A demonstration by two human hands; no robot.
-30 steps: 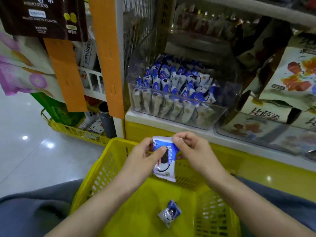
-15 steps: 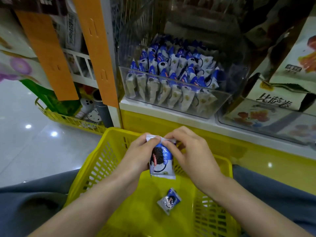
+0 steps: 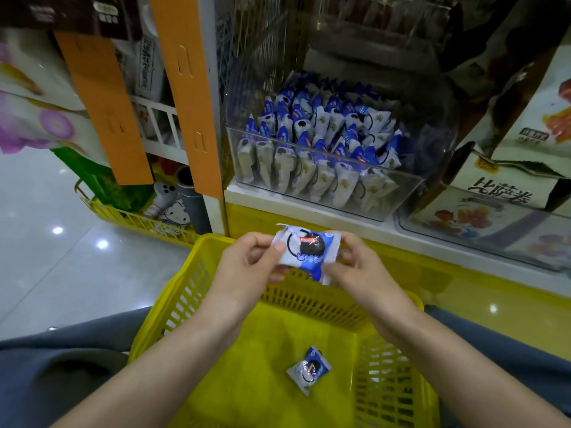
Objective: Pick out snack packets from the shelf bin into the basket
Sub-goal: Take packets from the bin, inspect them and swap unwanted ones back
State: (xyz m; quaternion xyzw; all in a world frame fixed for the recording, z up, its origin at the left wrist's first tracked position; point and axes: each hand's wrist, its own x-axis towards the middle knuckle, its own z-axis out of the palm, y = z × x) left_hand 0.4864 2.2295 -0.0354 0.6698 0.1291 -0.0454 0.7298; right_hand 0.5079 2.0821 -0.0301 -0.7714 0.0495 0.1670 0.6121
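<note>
**Snack packet held over yellow basket at shop shelf**

Beside a white shelf (image 3: 312, 208) edged in yellow below, a person holds a single snack packet (image 3: 306, 253) in both hands above a yellow slatted basket (image 3: 185, 291). Glossy pale floor tiles (image 3: 46, 267) to the left mirror ceiling lights, and two orange card strips (image 3: 185, 88) hang down the shelf upright. On the shelf stands a clear plastic bin (image 3: 401, 193) packed with rows of blue-and-white packets (image 3: 324, 149) standing on end; just right of it a second clear bin (image 3: 482, 233) holds larger printed bags. A lower yellow wire rack (image 3: 136, 222) at the left carries cartoon-cat goods.

The held packet is white and blue with a dark round biscuit pictured on its face, its crimped ends turned out to either side, lying roughly level over the basket's far rim. The left hand (image 3: 247, 267) grips its left end, thumb on top and fingers (image 3: 275, 270) curled beneath, pressed together on the wrapper. The right hand (image 3: 355, 267) pinches the right end the same way, its fingers closed on the foil. A second packet (image 3: 309, 369) of the same kind lies on the basket floor, tilted, well apart from the walls. Grey-clad legs (image 3: 46, 372) flank the basket.
</note>
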